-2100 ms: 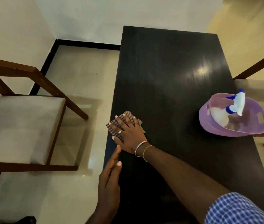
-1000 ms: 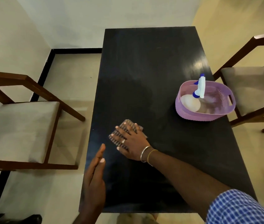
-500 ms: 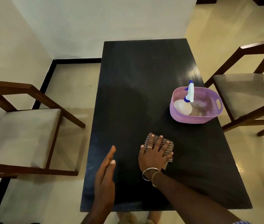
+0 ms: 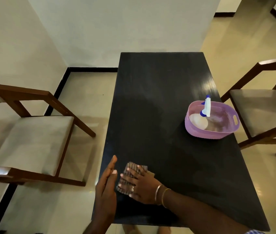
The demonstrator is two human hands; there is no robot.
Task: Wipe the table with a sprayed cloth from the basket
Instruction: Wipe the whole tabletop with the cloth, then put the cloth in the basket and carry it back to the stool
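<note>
Cloth (image 4: pixel 125 188) has slid left under the flat right hand (image 4: pixel 144 186), beside the straight-fingered left hand (image 4: pixel 106 188)

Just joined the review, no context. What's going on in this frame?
A person is wiping a black table with a checked cloth. The right hand presses flat on the cloth near the table's near-left corner. The left hand is open, edge-on beside the cloth at the table's left edge, holding nothing. A purple basket with a spray bottle in it sits on the table's right side, away from both hands.
</note>
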